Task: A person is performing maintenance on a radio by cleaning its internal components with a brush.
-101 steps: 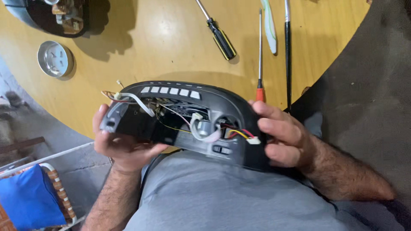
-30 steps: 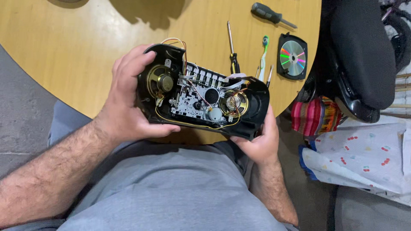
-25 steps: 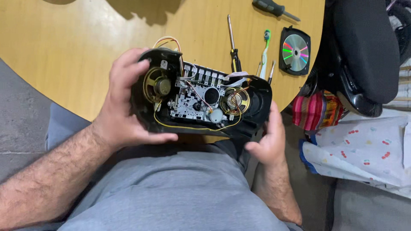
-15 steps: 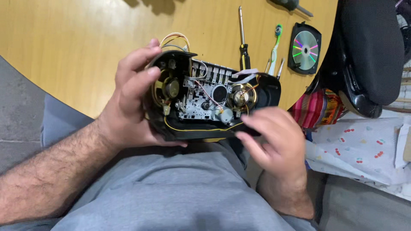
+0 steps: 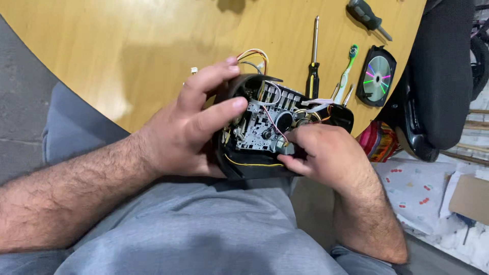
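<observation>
Innards of the opened black player (image 5: 265, 137) face up above the person's lap, at the edge of the round wooden table (image 5: 102, 56); the left hand (image 5: 191, 125) grasps its left end as before; the right hand (image 5: 328, 155), half a second ago beside the shell, now pinches a small metal part (image 5: 286, 148) inside it, so the mechanism itself is being worked; a screwdriver (image 5: 313, 66), toothbrush (image 5: 346, 74) and disc in its case (image 5: 376, 76) lie just beyond.

Black opened player (image 5: 265, 153) shows silver mechanism, yellow and red wires; rainbow-sheened disc (image 5: 377, 79) at two o'clock; green-headed toothbrush (image 5: 346, 71).
</observation>
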